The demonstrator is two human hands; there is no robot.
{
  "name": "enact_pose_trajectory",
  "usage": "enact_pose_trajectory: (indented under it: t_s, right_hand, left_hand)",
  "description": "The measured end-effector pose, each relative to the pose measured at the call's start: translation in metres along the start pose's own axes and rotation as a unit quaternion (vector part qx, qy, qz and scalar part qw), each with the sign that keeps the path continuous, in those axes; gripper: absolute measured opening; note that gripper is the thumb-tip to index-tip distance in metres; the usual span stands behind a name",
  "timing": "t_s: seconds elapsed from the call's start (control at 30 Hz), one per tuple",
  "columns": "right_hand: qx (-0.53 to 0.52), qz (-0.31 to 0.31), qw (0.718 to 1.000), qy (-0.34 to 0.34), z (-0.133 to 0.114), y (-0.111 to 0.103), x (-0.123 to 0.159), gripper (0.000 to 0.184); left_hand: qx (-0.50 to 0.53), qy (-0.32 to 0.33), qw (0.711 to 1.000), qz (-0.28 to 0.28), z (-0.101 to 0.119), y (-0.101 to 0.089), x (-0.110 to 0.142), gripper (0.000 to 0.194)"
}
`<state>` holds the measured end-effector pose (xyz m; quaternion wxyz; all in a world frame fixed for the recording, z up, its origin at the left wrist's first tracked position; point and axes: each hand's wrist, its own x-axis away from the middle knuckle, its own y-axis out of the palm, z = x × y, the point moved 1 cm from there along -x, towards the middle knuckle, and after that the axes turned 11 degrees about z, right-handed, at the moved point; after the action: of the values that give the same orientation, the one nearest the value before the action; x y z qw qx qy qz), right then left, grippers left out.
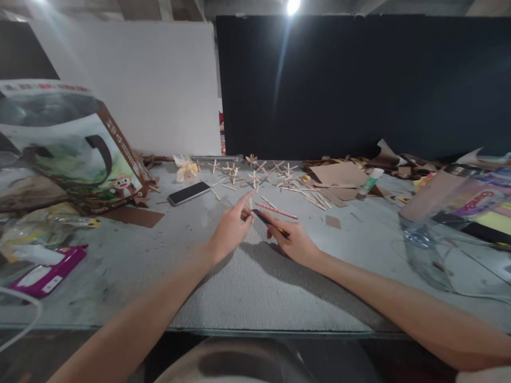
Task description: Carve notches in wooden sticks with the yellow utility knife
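Note:
Over the middle of the table, my left hand [230,230] pinches a small wooden stick [251,203] that points upward, its index finger stretched out beside it. My right hand [294,240] is closed around a slim dark utility knife [261,216] with a bit of yellow on it. The knife's front end meets or nearly meets the stick close to the left fingertips; the exact contact is too small to make out. Just beyond the hands lies a red patterned pencil [276,210]. Behind it are loose wooden sticks [315,199] and several crossed-stick pieces [255,177].
A black phone [189,193] lies left of the sticks. Cardboard sheets [339,173] and a glue stick [371,181] are at back right. A large printed bag [80,154] and purple device [51,272] stand left; a clear plastic container [425,258] and cables lie right.

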<state>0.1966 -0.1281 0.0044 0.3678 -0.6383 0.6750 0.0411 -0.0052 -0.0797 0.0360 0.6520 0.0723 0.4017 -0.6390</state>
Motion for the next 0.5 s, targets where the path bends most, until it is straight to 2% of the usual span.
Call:
enact_pose_trajectory:
  t_s: [0.1,0.27,0.4,0.5]
  right_hand:
    - [-0.064,-0.015,0.996,0.068,0.0001,0.002,-0.0001,0.054]
    - [-0.13,-0.02,0.984,0.117,-0.0009,0.0057,0.0006,0.057]
    - [-0.147,-0.018,0.982,0.114,-0.0014,0.0081,0.0047,0.056]
    - [-0.139,0.007,0.986,0.094,-0.0002,0.0092,0.0073,0.056]
  left_hand:
    - [0.022,0.007,1.0,0.004,0.0007,-0.0015,-0.0014,0.059]
    - [0.063,-0.018,0.998,0.011,0.0023,-0.0009,-0.0025,0.058]
    - [0.076,-0.059,0.995,0.023,0.0045,-0.0011,-0.0029,0.058]
    - [0.069,-0.044,0.996,0.034,0.0071,-0.0034,-0.003,0.057]
